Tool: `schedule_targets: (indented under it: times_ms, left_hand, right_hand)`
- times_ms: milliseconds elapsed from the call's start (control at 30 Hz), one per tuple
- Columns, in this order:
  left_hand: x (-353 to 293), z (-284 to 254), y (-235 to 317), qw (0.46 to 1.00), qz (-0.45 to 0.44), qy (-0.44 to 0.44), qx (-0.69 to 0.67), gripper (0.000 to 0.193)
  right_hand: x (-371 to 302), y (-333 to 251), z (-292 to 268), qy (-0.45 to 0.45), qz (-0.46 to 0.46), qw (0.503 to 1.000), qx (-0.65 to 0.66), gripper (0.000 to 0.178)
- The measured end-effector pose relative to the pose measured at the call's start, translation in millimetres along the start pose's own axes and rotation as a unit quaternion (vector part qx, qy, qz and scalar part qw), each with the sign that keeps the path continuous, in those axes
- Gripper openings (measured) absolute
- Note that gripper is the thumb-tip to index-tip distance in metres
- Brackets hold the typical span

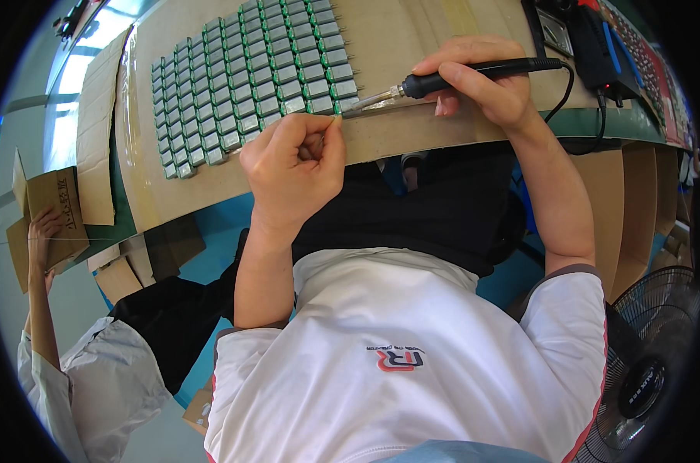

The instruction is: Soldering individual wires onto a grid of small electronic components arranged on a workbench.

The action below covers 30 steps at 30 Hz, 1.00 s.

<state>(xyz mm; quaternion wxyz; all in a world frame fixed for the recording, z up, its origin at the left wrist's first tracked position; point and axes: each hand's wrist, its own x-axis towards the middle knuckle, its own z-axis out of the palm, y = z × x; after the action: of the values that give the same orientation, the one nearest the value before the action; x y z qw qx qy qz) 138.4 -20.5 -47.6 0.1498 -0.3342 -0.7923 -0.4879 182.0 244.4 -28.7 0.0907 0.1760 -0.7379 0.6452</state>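
My right hand (493,81) grips a soldering iron (435,82) by its black handle, its metal tip pointing left. The tip reaches the near right corner of a large grid of small grey-topped green circuit modules (245,81). Close to that tip, my left hand (300,158) pinches its thumb and forefinger together. Whatever lies between those fingertips is too small to make out; a thin strand of solder cannot be confirmed. Thin pins stick out along the right side of the grid.
Cardboard (411,27) covers the green bench. A black soldering station (605,62) with a cord stands at the right. Below it are cardboard boxes (635,208) and a fan (643,370). At the left, a co-worker's hand (45,224) holds a carton (60,204).
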Motion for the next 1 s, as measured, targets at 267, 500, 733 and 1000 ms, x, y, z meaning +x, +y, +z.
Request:
schedule_targets:
  times_ms: [267, 500, 733, 1000]
  left_hand:
    - [0.6, -0.9, 2.1, 1.000, 0.003, -0.004, 0.005, 0.015]
    - [2.7, -5.6, 6.6, 1.000, 0.026, -0.005, -0.001, 0.015]
    - [-6.3, -12.2, 11.6, 0.998, 0.053, 0.013, 0.041, 0.015]
    - [-10.7, -2.8, 9.1, 0.996, 0.082, 0.023, -0.008, 0.021]
  right_hand:
    - [-0.1, 0.9, -0.4, -0.002, 0.003, 1.000, -0.001, 0.024]
    - [-1.3, -2.7, -8.4, 0.005, 0.045, 0.998, 0.033, 0.019]
    - [-2.2, -11.6, 2.2, 0.057, 0.071, 0.994, 0.067, 0.019]
    - [-35.3, -35.2, -50.8, 0.386, -0.002, 0.918, -0.094, 0.028]
